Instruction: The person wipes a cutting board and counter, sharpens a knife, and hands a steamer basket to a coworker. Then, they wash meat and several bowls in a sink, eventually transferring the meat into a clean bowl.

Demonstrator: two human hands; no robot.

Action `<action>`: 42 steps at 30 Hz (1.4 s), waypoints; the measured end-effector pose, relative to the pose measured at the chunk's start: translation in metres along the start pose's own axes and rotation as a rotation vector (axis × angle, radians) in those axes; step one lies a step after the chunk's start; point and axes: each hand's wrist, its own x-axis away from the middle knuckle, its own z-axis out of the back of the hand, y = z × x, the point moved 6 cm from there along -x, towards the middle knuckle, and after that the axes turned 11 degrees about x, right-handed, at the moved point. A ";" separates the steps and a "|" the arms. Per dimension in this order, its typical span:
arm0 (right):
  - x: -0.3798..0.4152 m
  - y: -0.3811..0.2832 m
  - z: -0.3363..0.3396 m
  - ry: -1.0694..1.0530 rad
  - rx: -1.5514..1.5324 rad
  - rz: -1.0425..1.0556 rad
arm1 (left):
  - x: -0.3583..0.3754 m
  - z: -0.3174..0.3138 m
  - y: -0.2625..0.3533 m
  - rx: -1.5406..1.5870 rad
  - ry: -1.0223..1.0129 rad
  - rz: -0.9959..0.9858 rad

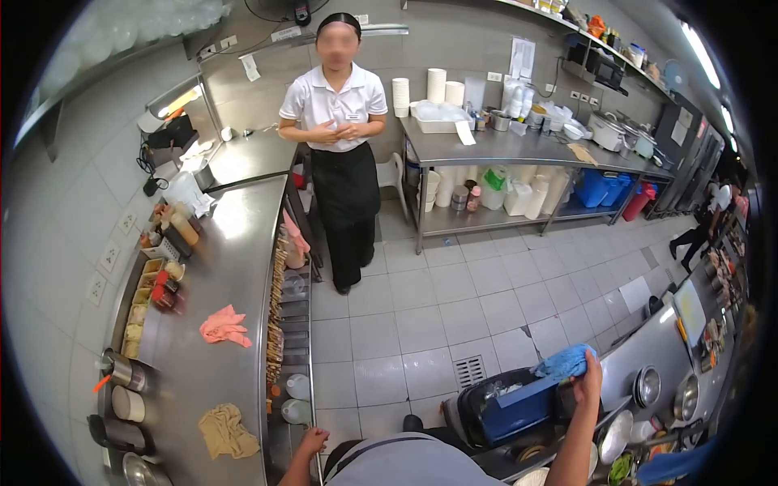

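My right hand (589,379) is wrapped around a crumpled blue cloth (566,361). The cloth hangs above a dark blue bin (519,417) with some pale waste visible inside. Low beside the left counter is my left hand (314,441), its fingers curled in with nothing seen in them. Closest to that hand are clear plastic containers (297,411) on the shelf under the counter. On the steel counter (190,368) lie a pink cloth (225,326) and a tan cloth (228,431), both out of my hands.
A person in a white shirt (339,109) stands facing me beyond the left counter's end. Metal bowls (647,385) sit on the right-hand worktop. A steel table (502,150) with stacked cups is at the back. The tiled floor has a drain grate (469,370).
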 end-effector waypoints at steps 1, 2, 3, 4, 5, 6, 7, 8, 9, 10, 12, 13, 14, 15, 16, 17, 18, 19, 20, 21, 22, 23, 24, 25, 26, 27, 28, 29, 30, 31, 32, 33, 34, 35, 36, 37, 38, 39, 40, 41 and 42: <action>-0.020 -0.002 0.008 -0.001 0.003 -0.011 | -0.008 0.010 -0.016 -0.075 0.018 0.055; -0.039 -0.006 0.021 0.027 0.005 0.000 | -0.007 0.015 -0.027 -0.160 0.024 0.113; -0.055 -0.008 0.038 0.074 0.004 0.018 | -0.003 0.019 -0.039 -0.026 0.089 0.156; -0.072 -0.017 0.054 0.093 -0.061 0.059 | 0.002 0.020 -0.041 0.080 0.131 0.204; -0.095 -0.035 0.078 0.142 -0.118 0.105 | 0.008 0.018 -0.028 -0.124 0.035 0.097; -0.117 -0.053 0.114 0.183 -0.127 0.131 | 0.011 0.011 -0.011 -0.336 -0.089 -0.010; -0.146 -0.068 0.161 0.204 -0.167 0.225 | 0.011 0.005 0.000 -0.414 -0.150 -0.047; -0.162 -0.089 0.214 0.285 -0.101 0.262 | 0.012 0.001 0.004 -0.384 -0.150 -0.005; -0.162 -0.120 0.248 0.450 -0.089 0.345 | 0.016 0.002 0.004 -0.304 -0.113 0.068; -0.163 -0.146 0.279 0.622 -0.053 0.429 | 0.017 -0.003 0.006 -0.262 -0.086 0.120; -0.176 -0.168 0.326 0.977 -0.021 0.354 | 0.023 -0.008 0.004 -0.225 -0.039 0.189; -0.179 -0.168 0.328 0.985 -0.015 0.355 | 0.028 -0.008 0.002 -0.212 -0.024 0.199; -0.191 -0.167 0.318 0.902 0.093 0.281 | 0.030 -0.006 -0.001 -0.197 -0.007 0.207; -0.207 -0.163 0.303 0.812 0.201 0.207 | 0.034 -0.003 -0.004 -0.176 0.009 0.207; -0.224 -0.149 0.272 0.716 0.182 0.224 | 0.037 0.000 -0.007 -0.154 0.024 0.203; -0.243 -0.126 0.231 0.616 0.164 0.237 | 0.040 0.003 -0.011 -0.134 0.034 0.196; -0.258 -0.102 0.186 0.554 0.187 0.172 | 0.044 0.005 -0.013 -0.111 0.040 0.181; -0.267 -0.078 0.137 0.396 0.173 0.157 | 0.046 0.008 -0.018 -0.079 0.039 0.158; -0.271 -0.054 0.085 0.285 0.196 0.087 | 0.050 0.015 -0.023 -0.047 0.029 0.117; -0.274 -0.031 0.035 0.155 0.218 0.021 | 0.051 0.020 -0.030 0.005 0.001 0.066; -0.269 -0.018 -0.010 0.065 0.277 -0.003 | 0.051 0.029 -0.040 0.062 -0.036 0.005; -0.264 -0.001 -0.060 -0.049 0.337 -0.020 | 0.080 0.032 -0.059 0.123 0.115 0.059; -0.253 0.009 -0.104 -0.158 0.384 -0.032 | 0.101 0.033 -0.077 0.199 0.277 0.122; -0.242 0.020 -0.141 -0.284 0.439 -0.046 | 0.118 0.031 -0.093 0.281 0.267 0.123; -0.225 0.030 -0.177 -0.403 0.500 -0.068 | 0.131 0.031 -0.110 0.363 0.262 0.116; -0.214 0.044 -0.204 -0.532 0.510 -0.084 | 0.148 0.030 -0.123 0.324 0.295 0.130; -0.195 0.049 -0.226 -0.669 0.544 -0.104 | 0.164 0.030 -0.141 0.326 0.298 0.100; -0.177 0.053 -0.250 -0.790 0.601 -0.115 | 0.181 0.027 -0.160 0.326 0.301 0.069; -0.156 0.055 -0.270 -0.856 0.618 -0.109 | 0.194 0.024 -0.187 0.344 0.337 0.084; -0.136 0.055 -0.291 -0.915 0.608 -0.100 | 0.213 0.018 -0.213 0.362 0.368 0.103; -0.109 0.055 -0.311 -0.938 0.642 -0.067 | 0.242 0.014 -0.240 0.395 0.420 0.121; -0.093 0.061 -0.331 -0.939 0.694 -0.046 | 0.264 0.008 -0.261 0.419 0.461 0.139; -0.074 0.068 -0.353 -1.011 0.742 -0.003 | 0.283 0.003 -0.290 0.415 0.463 0.124; -0.037 0.073 -0.373 -1.066 0.748 0.057 | 0.305 -0.002 -0.323 0.425 0.470 0.147; 0.008 0.074 -0.399 -1.139 0.749 0.082 | 0.324 -0.005 -0.353 0.428 0.466 0.169; 0.059 0.080 -0.418 -1.225 0.745 0.080 | 0.342 -0.007 -0.390 0.442 0.488 0.194; 0.119 0.086 -0.432 -1.305 0.749 0.074 | 0.361 -0.013 -0.427 0.458 0.503 0.224; 0.197 0.098 -0.447 -1.399 0.726 0.051 | 0.388 -0.015 -0.465 0.494 0.529 0.282; 0.267 0.115 -0.458 -1.539 0.742 0.041 | 0.413 -0.018 -0.497 0.547 0.564 0.281; 0.347 0.134 -0.463 -1.675 0.755 -0.002 | 0.438 -0.027 -0.531 0.633 0.583 0.299; 0.428 0.167 -0.466 -1.799 0.758 0.110 | 0.462 -0.035 -0.567 0.725 0.602 0.312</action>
